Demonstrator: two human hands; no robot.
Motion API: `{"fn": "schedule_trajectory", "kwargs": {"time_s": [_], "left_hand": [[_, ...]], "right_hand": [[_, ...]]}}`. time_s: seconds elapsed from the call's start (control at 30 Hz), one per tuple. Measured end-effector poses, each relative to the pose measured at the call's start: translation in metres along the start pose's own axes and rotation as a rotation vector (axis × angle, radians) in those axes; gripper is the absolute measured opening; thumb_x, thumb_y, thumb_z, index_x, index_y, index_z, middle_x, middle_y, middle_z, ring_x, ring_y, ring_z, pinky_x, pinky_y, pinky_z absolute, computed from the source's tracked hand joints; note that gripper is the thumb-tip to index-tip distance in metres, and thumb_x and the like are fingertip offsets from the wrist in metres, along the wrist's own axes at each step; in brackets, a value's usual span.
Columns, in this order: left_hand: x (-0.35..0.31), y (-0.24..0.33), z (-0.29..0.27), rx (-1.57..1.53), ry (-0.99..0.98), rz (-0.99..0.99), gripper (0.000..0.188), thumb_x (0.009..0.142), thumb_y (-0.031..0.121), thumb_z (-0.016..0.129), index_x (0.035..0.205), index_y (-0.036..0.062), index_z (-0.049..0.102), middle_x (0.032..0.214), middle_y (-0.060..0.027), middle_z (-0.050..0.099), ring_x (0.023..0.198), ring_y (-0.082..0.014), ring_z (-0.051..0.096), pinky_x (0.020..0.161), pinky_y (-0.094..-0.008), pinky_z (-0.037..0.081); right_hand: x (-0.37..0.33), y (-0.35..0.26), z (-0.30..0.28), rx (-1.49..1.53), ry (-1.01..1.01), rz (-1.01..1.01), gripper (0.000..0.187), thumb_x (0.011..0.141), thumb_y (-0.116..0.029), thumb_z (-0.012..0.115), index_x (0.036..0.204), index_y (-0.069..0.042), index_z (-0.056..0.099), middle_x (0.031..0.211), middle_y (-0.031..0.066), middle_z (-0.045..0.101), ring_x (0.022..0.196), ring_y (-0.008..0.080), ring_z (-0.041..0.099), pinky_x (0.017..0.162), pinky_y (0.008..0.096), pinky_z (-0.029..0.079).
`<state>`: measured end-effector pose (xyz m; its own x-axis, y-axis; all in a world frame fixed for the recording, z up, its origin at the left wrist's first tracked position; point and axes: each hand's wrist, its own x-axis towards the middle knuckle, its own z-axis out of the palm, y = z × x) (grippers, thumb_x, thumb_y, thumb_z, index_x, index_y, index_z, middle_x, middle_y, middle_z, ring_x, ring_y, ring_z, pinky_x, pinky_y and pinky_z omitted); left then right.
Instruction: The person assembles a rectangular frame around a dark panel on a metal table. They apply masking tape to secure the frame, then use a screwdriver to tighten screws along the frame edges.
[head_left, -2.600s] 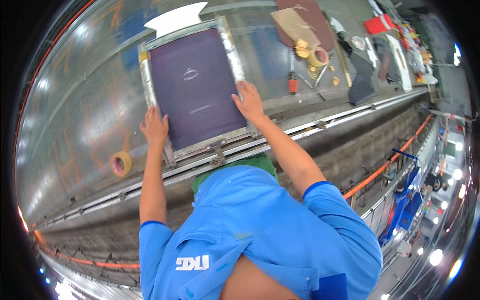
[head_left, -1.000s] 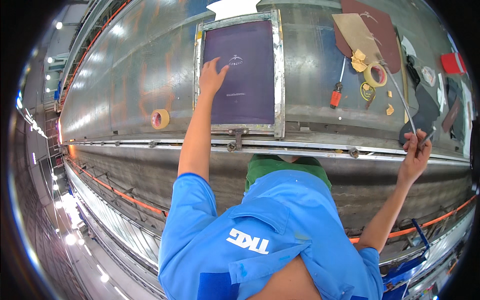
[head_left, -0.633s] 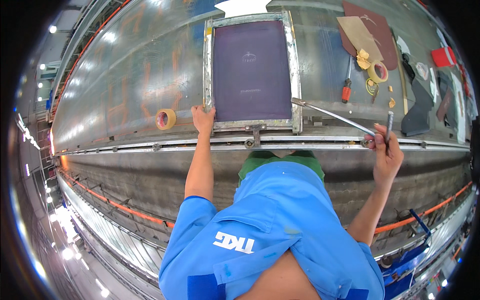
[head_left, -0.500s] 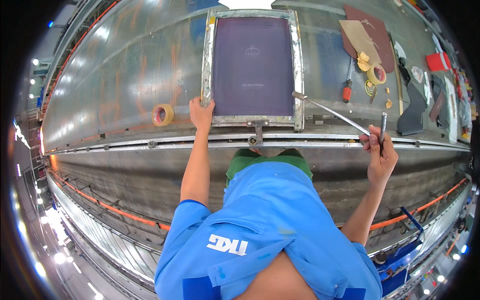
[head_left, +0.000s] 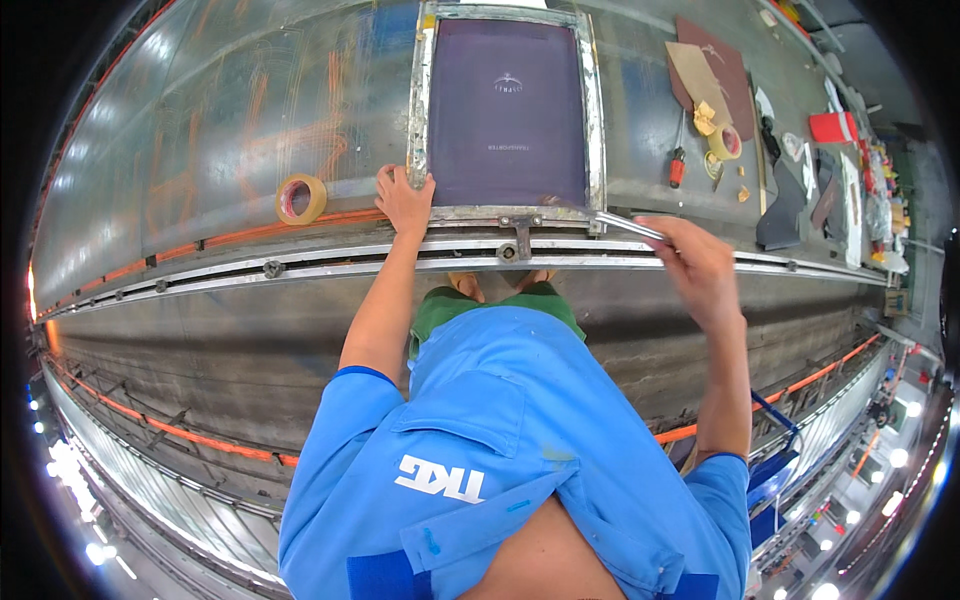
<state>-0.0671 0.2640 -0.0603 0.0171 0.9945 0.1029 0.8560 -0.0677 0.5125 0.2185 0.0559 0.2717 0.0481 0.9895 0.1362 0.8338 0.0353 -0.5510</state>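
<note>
A screen-printing frame with a dark purple mesh lies on the long metal table. My left hand grips the frame's left rail close to its near corner, thumb on the inner side. By the near right corner, my right hand is closed around a metal-handled tool, like a small hammer. Its handle points left over the frame's near rail, and motion smears its head. Whether a second metal rod is still in that hand cannot be made out. A metal bracket joins the near rail to the table-edge rail.
A roll of tape lies left of my left hand. To the right are a red-handled screwdriver, another tape roll, brown sheets, dark scraps and a red container. A metal rail runs along the table's near edge.
My right hand has moved left and up toward the frame, and the tool's head has swung toward the near rail. My left hand stays on the frame. The whole view has shifted slightly.
</note>
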Motion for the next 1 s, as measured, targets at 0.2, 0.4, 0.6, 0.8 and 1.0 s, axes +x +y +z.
{"fn": "schedule_trajectory", "kwargs": {"time_s": [0.2, 0.4, 0.6, 0.8, 1.0], "left_hand": [[-0.007, 0.003, -0.020, -0.114, 0.005, 0.038, 0.075, 0.083, 0.053, 0.072, 0.137, 0.0078, 0.047, 0.141, -0.0139, 0.045, 0.131, -0.0337, 0.043, 0.099, -0.0537, 0.036], [-0.035, -0.024, -0.052, -0.316, 0.003, -0.010, 0.076, 0.087, 0.055, 0.069, 0.141, 0.0078, 0.045, 0.141, -0.0135, 0.045, 0.126, -0.0318, 0.047, 0.100, -0.0545, 0.035], [-0.039, -0.009, -0.086, -0.548, 0.027, 0.078, 0.059, 0.094, 0.046, 0.065, 0.135, 0.0058, 0.051, 0.130, -0.0135, 0.054, 0.104, -0.0265, 0.058, 0.094, -0.0430, 0.043], [-0.022, 0.089, -0.173, -0.881, -0.291, 0.267, 0.032, 0.102, 0.028, 0.058, 0.120, 0.0027, 0.063, 0.103, -0.0097, 0.068, 0.094, -0.0197, 0.063, 0.086, -0.0325, 0.049], [-0.041, 0.182, -0.230, -0.043, -0.338, 0.828, 0.032, 0.098, 0.030, 0.060, 0.117, 0.0043, 0.062, 0.088, -0.0099, 0.068, 0.080, -0.0230, 0.065, 0.071, -0.0345, 0.046]], "right_hand": [[0.030, 0.001, 0.047, -0.002, -0.122, -0.074, 0.013, 0.092, -0.012, 0.066, 0.102, -0.004, 0.066, 0.088, 0.0102, 0.068, 0.076, 0.0292, 0.066, 0.067, 0.0381, 0.052], [0.045, 0.005, 0.062, -0.012, -0.164, -0.143, 0.012, 0.092, -0.012, 0.065, 0.100, -0.003, 0.064, 0.085, 0.0111, 0.067, 0.075, 0.0311, 0.065, 0.065, 0.0400, 0.051], [0.061, 0.007, 0.065, -0.083, -0.244, -0.427, 0.018, 0.089, -0.013, 0.069, 0.106, -0.008, 0.065, 0.092, 0.0079, 0.068, 0.075, 0.0285, 0.064, 0.068, 0.0370, 0.051], [0.100, 0.001, 0.061, -0.342, -0.403, -0.657, 0.034, 0.087, -0.019, 0.070, 0.120, -0.014, 0.063, 0.089, 0.0039, 0.066, 0.076, 0.0258, 0.064, 0.070, 0.0389, 0.050], [0.104, 0.021, 0.070, -0.170, -0.331, -0.509, 0.027, 0.083, -0.024, 0.073, 0.088, -0.008, 0.053, 0.074, 0.0056, 0.055, 0.071, 0.0279, 0.059, 0.064, 0.0411, 0.047]]}}
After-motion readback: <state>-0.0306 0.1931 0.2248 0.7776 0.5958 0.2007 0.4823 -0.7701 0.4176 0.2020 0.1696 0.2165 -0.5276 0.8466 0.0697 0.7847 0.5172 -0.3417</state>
